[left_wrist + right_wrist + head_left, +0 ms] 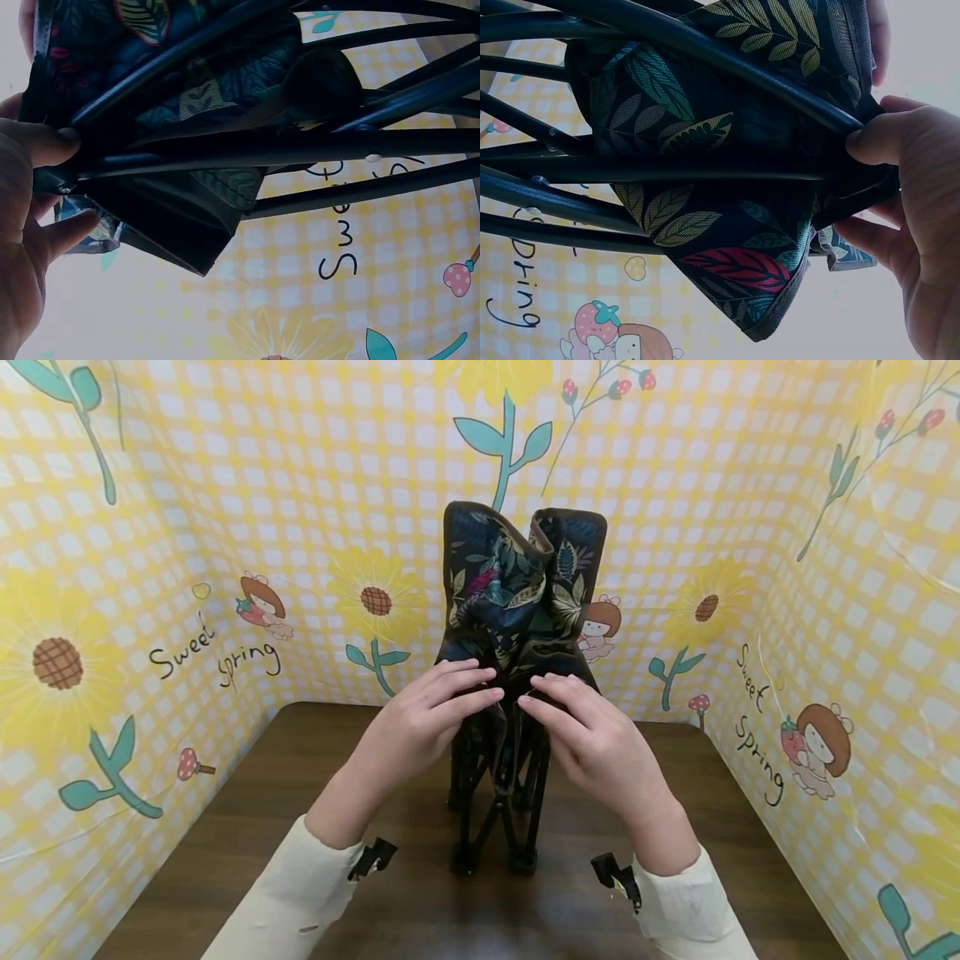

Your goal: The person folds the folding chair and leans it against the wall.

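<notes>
A yellow chequered sheet (315,468) encloses the desk (255,827) at the back and both sides. On the middle of the desk stands the chair (498,589), upright and partly folded, its feet (462,862) near each other. The left hand (416,722) and the right hand (607,739) are a little apart, each pinching a corner of the frame between thumb and fingers, below the backrest. In my judgement, the chair could tip if one hand pulls stronger, because its base is narrow. A finger could be squeezed where the bars (300,150) meet, and the loose fabric (754,262) could be caught between them. The desk is dark brown and looks smooth, so the feet might slide. Flowers (376,602) decorate the sheet.
</notes>
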`<state>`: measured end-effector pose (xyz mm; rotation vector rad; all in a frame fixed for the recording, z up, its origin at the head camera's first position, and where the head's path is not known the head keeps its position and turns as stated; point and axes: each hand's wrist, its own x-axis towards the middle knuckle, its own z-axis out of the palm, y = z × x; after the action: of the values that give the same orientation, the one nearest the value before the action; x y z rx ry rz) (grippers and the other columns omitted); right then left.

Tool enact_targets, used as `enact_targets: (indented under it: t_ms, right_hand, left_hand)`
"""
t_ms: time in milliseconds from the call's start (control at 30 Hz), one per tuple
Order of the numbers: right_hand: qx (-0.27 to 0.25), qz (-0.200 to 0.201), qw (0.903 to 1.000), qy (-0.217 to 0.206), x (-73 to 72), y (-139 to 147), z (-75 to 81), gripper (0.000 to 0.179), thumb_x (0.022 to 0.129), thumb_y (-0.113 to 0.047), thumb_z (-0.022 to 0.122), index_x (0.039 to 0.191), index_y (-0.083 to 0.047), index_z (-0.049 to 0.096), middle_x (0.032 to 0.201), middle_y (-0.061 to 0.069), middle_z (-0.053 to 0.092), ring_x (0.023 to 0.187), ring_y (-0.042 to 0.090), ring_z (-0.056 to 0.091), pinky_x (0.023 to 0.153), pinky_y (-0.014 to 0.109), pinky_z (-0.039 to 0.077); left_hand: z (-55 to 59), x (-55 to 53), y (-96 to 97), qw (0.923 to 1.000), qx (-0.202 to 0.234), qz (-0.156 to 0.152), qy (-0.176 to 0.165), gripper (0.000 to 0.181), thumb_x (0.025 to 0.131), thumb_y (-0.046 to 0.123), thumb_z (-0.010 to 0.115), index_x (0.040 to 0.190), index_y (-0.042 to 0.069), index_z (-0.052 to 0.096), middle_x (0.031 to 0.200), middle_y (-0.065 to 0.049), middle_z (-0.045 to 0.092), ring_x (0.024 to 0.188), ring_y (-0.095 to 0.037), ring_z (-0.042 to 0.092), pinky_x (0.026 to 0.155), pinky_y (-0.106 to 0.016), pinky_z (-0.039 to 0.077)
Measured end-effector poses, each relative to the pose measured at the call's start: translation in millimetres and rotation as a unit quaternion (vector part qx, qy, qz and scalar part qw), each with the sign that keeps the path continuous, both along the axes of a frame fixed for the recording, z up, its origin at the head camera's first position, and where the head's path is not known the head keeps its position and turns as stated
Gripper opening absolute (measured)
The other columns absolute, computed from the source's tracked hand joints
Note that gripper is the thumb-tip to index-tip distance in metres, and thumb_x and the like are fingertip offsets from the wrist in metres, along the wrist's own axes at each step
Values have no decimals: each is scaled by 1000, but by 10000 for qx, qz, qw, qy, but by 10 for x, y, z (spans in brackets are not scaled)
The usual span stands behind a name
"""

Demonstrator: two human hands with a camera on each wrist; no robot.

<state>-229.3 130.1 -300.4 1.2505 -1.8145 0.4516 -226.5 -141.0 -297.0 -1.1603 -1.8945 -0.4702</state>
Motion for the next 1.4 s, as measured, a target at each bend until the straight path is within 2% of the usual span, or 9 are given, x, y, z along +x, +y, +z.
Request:
enact_targets:
  t_ms: [100,233,367,533,733,1067,1400]
  right_hand:
    - [-15,-5,10000,-5,-3,8,-3,36,101,-8,56,136,-9,66,137,17,63,128,34,61,108,54,49]
    - [-80,-57,9999,-74,0,27,-12,43,93,-7,71,136,-9,67,139,16,62,129,33,60,109,55,48]
    - [-267,-140,9994,-158,11,49,-30,48,89,-7,77,136,-8,66,139,16,62,129,33,60,111,52,47]
    - [-556,-239,9981,-99,21,78,-47,46,90,-7,76,135,-6,66,136,18,64,127,34,61,113,42,46]
    - [-776,-307,9965,-49,11,113,-69,41,94,-14,73,134,-5,67,132,18,66,125,35,62,114,40,45]
    - [-1098,-511,9925,-137,50,198,-135,46,88,-11,76,132,-6,69,132,15,67,122,34,63,112,35,45]
    - [-1471,-785,9856,-274,43,310,-238,40,93,-19,72,130,-6,69,130,14,68,118,33,65,110,32,45]
  left_hand:
    - [6,8,-19,9999,-32,34,-120,48,92,-4,72,136,15,68,141,-10,63,135,-33,56,117,-48,41]
    - [14,16,-46,9993,-40,-22,-381,54,89,-2,76,139,14,65,146,-10,59,139,-33,52,120,-42,37]
    - [8,34,-72,9983,70,-64,-571,61,86,1,81,142,14,62,150,-10,55,141,-34,49,121,-42,36]
    - [6,63,-83,9968,451,-50,-655,64,85,8,84,144,13,60,150,-10,55,140,-35,49,121,-43,36]
    - [-2,104,-79,9929,983,-73,-668,62,82,8,86,140,8,63,146,-13,58,137,-38,51,121,-44,36]
    - [-158,131,-95,9833,1673,27,-718,64,79,3,87,138,3,63,143,-15,59,136,-33,52,117,-36,40]
    - [-277,185,-104,9717,2170,58,-934,64,77,-6,86,136,0,63,141,-17,61,134,-33,54,116,-31,41]
